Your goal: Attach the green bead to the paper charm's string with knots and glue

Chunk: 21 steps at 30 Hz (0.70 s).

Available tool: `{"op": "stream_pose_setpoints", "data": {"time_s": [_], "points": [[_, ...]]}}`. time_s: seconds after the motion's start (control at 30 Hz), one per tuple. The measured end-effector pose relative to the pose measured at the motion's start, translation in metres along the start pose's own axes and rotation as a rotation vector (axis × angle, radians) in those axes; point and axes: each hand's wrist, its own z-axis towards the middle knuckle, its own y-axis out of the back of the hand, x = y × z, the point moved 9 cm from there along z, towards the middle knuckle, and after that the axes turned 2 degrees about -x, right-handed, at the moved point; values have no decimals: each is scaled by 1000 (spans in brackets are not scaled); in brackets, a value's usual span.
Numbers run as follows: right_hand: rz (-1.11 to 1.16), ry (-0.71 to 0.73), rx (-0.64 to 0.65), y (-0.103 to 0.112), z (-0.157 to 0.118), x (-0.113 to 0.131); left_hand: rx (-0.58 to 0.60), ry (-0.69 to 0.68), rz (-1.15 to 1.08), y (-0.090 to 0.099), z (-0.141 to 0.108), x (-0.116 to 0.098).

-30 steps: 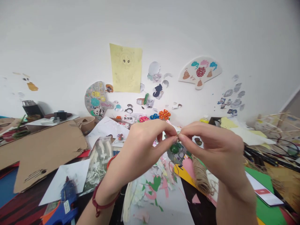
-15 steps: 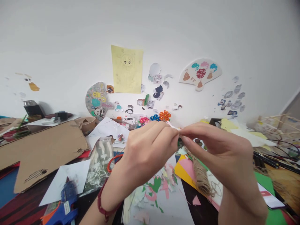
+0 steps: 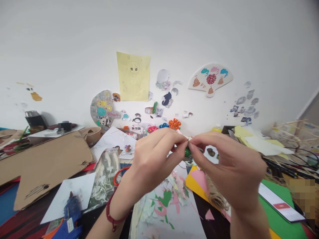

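My left hand (image 3: 156, 157) and my right hand (image 3: 228, 162) meet fingertip to fingertip above the middle of the cluttered table. Each one pinches thumb against index finger. What lies between the fingertips is too small to make out. A small green thing (image 3: 187, 152) shows just below the pinch, partly hidden by the fingers. A dark red cord bracelet circles the left wrist. Beneath the hands, a white sheet (image 3: 184, 219) bears green, pink and pale paper scraps (image 3: 165, 198).
Cardboard (image 3: 52, 162) and a blue glue gun (image 3: 72, 212) lie at the left, beside a clear bag (image 3: 106, 176). At the right are a twine coil (image 3: 215, 194), a phone (image 3: 281, 202) and sticks. Bright beaded flowers (image 3: 174, 123) stand by the wall.
My left thumb has come into sight, with a gap between it and the index finger. My right hand has shifted slightly left, uncovering more of the phone. The green thing shows more clearly.
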Motion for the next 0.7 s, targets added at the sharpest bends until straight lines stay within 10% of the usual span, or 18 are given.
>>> {"op": "stream_pose_setpoints", "data": {"time_s": [0.7], "points": [[56,26,-75,14,-6,21,-44,178,-777,-10,-5,28]]}}
